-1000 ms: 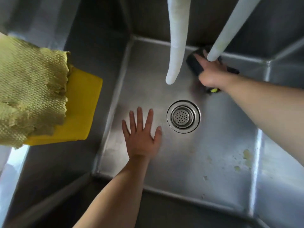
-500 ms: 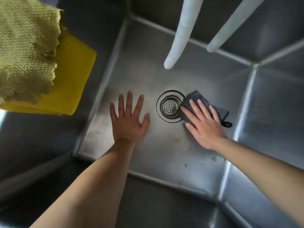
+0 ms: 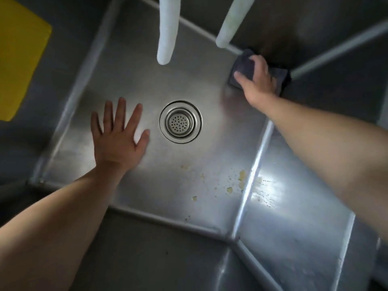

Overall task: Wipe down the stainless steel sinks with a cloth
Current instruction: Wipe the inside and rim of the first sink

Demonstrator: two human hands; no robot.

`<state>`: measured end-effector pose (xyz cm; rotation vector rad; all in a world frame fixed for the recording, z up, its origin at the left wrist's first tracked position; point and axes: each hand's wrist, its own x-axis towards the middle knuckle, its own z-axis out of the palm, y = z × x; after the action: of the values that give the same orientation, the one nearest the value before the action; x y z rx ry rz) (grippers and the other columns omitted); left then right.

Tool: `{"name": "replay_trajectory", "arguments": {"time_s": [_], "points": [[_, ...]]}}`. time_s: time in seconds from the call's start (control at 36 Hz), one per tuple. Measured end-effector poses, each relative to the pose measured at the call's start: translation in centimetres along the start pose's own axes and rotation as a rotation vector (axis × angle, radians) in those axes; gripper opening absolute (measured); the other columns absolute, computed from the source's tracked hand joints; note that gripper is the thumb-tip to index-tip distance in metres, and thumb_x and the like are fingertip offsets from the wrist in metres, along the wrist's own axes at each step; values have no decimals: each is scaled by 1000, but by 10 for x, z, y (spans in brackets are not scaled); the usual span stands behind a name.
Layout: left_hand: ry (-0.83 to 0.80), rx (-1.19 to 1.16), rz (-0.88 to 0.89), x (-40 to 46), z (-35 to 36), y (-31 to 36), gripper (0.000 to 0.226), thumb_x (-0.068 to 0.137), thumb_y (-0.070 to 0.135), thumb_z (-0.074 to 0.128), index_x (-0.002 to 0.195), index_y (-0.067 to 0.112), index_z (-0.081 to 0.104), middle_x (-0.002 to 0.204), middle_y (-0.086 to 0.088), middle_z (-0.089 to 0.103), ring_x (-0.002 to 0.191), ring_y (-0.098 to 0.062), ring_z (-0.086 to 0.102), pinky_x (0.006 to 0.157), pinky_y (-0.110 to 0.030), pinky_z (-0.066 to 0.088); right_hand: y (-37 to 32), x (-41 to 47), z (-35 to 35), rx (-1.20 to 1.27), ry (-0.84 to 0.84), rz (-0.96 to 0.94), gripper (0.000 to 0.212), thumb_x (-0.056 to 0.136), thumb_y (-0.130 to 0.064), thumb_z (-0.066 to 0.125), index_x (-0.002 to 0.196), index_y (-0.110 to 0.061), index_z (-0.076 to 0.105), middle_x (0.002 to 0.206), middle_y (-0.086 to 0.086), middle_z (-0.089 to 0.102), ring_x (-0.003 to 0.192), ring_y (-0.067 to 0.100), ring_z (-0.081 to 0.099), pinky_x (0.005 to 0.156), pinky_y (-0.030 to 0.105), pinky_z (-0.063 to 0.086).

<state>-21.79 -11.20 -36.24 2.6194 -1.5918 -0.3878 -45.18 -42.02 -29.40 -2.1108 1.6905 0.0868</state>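
Left hand: the left hand [image 3: 118, 136] is laid flat on the sink floor, palm down, all five fingers straight and spread apart; nothing is held.
Right hand: the right hand [image 3: 257, 79] is pressed onto the cloth, fingers curled over its top and thumb stretched along its near edge; how tightly it is gripped cannot be told.
Cloth: one dark cloth [image 3: 241, 64] is bunched in the far right corner of the sink [image 3: 210, 164], where the floor meets the back and right walls.
Drain: one round strainer drain [image 3: 181, 122] is set near the middle of the floor, just right of the left thumb and well apart from the cloth.
Edges: the floor is bounded by four raised seams; the right arm crosses the right seam.
Open room: bare steel is seen between the drain and the cloth, and between the drain and the near seam.
Spots: several yellowish spots [image 3: 242, 175] are scattered by the near right seam.
Spouts: two pale spouts [image 3: 168, 30] hang over the back of the sink.
Yellow piece: one yellow sheet [image 3: 19, 59] is seen at the left edge, outside the basin.
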Motion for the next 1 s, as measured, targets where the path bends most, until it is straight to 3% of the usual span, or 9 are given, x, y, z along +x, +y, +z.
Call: {"name": "replay_trajectory", "arguments": {"time_s": [0.08, 0.17, 0.25, 0.44, 0.61, 0.69, 0.86, 1.0], "points": [[6, 4, 1, 1, 0, -1, 66, 96, 62, 23, 157, 41, 8, 168, -3, 5, 153, -35, 7, 120, -61, 8, 6, -20, 32, -158, 89, 189, 71, 98, -63, 24, 159, -29, 9, 167, -5, 5, 153, 16, 0, 122, 50, -1], [5, 13, 3, 3, 4, -2, 66, 96, 63, 22, 157, 42, 6, 168, -3, 4, 152, -36, 7, 120, -61, 7, 15, -38, 49, -262, 92, 170, 73, 95, -66, 13, 159, -31, 2, 167, -3, -1, 153, 18, -6, 120, 51, -6], [1, 3, 1, 4, 5, -2, 67, 97, 63, 24, 157, 43, 4, 168, -3, 3, 152, -36, 7, 119, -61, 6, 31, -48, 47, -328, -13, 91, 77, 89, -71, 7, 157, -36, -3, 167, -5, -6, 153, 15, -10, 118, 51, -10], [-87, -27, -1, 3, -3, -3, 67, 97, 65, 20, 156, 44, -3, 168, -5, -4, 153, -38, 1, 117, -61, -2, 36, -133, 63, -371, -206, 101, 77, 88, -71, 4, 154, -38, -16, 164, -8, -21, 149, 11, -23, 115, 47, -21], [-316, -56, -18, 14, -11, -5, 70, 91, 72, 11, 152, 48, -15, 166, -2, -20, 152, -33, -18, 117, -59, -12, 30, -217, 77, -376, -371, 134, 75, 93, -69, 9, 153, -35, -21, 161, -7, -31, 147, 12, -30, 114, 48, -23], [-395, -23, -29, 17, -13, -7, 71, 90, 73, 9, 149, 48, -21, 163, 0, -28, 150, -31, -25, 116, -58, -16, 21, -272, 90, -317, -539, 173, 76, 93, -70, 11, 149, -37, -28, 152, -8, -44, 140, 12, -40, 112, 48, -25], [-405, -28, -17, 17, -13, -8, 73, 89, 73, 8, 150, 47, -22, 162, 0, -30, 149, -30, -28, 116, -59, -16, 27, -335, 81, -339, -951, -159, 58, 97, -65, 12, 140, -59, -28, 145, -13, -52, 127, 11, -55, 103, 43, -35], [-328, -45, 6, 16, -10, -6, 72, 91, 72, 11, 152, 45, -16, 164, -2, -25, 150, -32, -24, 115, -59, -16, 19, -316, 82, -361, -819, -424, 48, 102, -56, 17, 136, -74, -12, 148, -18, -47, 135, 12, -49, 106, 48, -34]]}}
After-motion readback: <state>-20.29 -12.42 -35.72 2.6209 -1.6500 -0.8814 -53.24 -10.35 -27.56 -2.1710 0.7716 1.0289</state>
